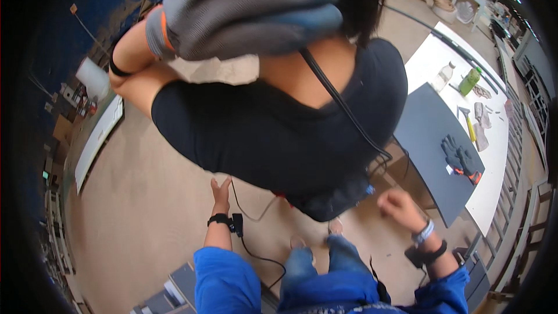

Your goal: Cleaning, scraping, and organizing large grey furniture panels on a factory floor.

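Note:
A person in a black shirt [244, 134] stands close in front of me, back turned. My left hand [221, 195] is just below the shirt's left side, with thumb and fingers apart and nothing visible in it. My right hand [402, 209] hangs right of the dark bag [331, 200] at the person's waist, apart from it. Its fingers are curled in and slightly blurred, and no object shows in them. The person's raised hand wears a grey glove [250, 11], large in the upper view. A black cable [340, 102] runs down the person's back.
At right a white table [494, 183] bears a dark grey panel [436, 139], dark gloves [459, 157], a yellow-handled tool [468, 125], a green bottle [469, 81] and a clear bottle [443, 75]. A white panel [99, 142] stands at left. Thin cables [256, 218] hang near my left hand.

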A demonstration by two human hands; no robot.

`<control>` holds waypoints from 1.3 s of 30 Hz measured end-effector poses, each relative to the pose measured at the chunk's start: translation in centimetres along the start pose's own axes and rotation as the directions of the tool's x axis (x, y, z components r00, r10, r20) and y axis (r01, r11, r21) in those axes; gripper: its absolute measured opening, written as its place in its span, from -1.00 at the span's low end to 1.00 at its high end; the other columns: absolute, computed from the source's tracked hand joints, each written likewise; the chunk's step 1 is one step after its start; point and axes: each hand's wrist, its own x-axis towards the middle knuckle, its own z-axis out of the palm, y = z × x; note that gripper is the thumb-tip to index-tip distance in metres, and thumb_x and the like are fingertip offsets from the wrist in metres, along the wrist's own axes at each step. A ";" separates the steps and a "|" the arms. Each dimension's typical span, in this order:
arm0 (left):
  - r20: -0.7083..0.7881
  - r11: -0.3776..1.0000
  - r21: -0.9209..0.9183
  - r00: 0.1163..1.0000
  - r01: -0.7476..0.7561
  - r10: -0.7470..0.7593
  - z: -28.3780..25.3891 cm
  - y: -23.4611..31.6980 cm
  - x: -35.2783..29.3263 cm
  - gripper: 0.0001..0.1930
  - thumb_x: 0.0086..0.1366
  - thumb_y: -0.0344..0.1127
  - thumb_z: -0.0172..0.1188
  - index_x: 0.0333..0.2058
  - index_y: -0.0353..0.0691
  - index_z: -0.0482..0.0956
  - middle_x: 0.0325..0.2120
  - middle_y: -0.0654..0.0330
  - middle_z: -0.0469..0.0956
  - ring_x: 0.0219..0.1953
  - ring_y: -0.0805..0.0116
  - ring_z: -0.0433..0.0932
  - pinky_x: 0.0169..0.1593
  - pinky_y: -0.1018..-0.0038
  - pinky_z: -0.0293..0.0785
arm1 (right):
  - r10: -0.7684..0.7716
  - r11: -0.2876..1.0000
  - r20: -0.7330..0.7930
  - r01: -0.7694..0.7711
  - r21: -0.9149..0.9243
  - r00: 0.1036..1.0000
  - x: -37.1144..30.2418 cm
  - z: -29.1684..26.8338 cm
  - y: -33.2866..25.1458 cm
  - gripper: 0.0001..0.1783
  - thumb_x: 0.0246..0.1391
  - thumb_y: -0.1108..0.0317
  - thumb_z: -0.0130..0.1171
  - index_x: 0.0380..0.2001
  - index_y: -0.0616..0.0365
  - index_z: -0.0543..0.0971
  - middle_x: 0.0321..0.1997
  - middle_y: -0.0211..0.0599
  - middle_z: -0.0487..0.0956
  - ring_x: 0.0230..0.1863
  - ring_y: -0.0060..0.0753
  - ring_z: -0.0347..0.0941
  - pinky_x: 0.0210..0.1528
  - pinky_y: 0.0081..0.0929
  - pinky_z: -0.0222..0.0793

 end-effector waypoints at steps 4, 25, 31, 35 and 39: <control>0.222 0.978 -0.161 0.960 -0.136 0.170 2.8 4.9 4.5 -0.38 0.13 -0.30 0.22 0.17 -0.29 0.28 0.12 0.15 0.34 0.16 0.25 0.29 0.16 0.40 0.22 | 0.086 0.995 0.070 -0.088 0.039 0.994 -3.1 5.1 3.8 -0.84 0.18 0.36 0.07 -0.35 0.25 0.52 -0.52 -0.42 0.54 -0.48 -0.62 0.48 -0.43 -0.60 0.42; 0.325 0.941 -0.200 0.888 -0.272 0.325 7.1 6.5 5.3 -0.37 0.11 -0.29 0.26 0.12 -0.35 0.21 0.03 -0.03 0.37 0.05 0.16 0.39 0.12 0.33 0.35 | -0.832 0.512 -0.196 0.584 -0.629 0.518 2.4 9.8 -24.5 -0.64 0.07 0.23 0.19 -0.11 0.19 0.47 -0.42 -0.17 0.51 -0.37 -0.16 0.45 -0.27 -0.33 0.33; 0.642 0.976 -0.210 0.761 0.061 0.090 3.7 5.8 8.8 -0.67 0.25 -0.21 0.12 -0.08 -0.25 0.40 -0.21 0.07 0.48 -0.16 0.29 0.50 -0.04 0.36 0.47 | -0.753 0.658 -0.398 0.620 -0.427 0.525 2.1 12.8 -26.1 -0.83 0.03 0.39 0.21 -0.32 0.26 0.56 -0.48 -0.17 0.56 -0.46 -0.22 0.50 -0.35 -0.42 0.39; 0.645 0.889 -0.368 0.763 0.271 0.034 -5.6 12.0 4.5 -0.83 0.33 -0.20 0.03 -0.35 -0.16 0.44 -0.58 0.33 0.43 -0.51 0.46 0.46 -0.36 0.49 0.50 | -0.778 0.625 -0.473 0.588 -0.514 0.413 2.9 14.8 -26.1 -0.82 -0.01 0.41 0.22 -0.32 0.27 0.57 -0.43 -0.14 0.57 -0.43 -0.18 0.49 -0.37 -0.41 0.39; 0.818 0.797 -0.333 0.574 0.503 -0.021 -11.4 13.8 1.9 -0.90 0.30 -0.34 0.02 -0.41 -0.18 0.41 -0.62 0.30 0.40 -0.53 0.43 0.44 -0.32 0.40 0.51 | -0.777 0.629 -0.543 0.425 -0.651 0.318 4.0 15.6 -26.1 -0.84 -0.03 0.44 0.21 -0.34 0.26 0.54 -0.51 -0.18 0.49 -0.47 -0.20 0.43 -0.39 -0.38 0.34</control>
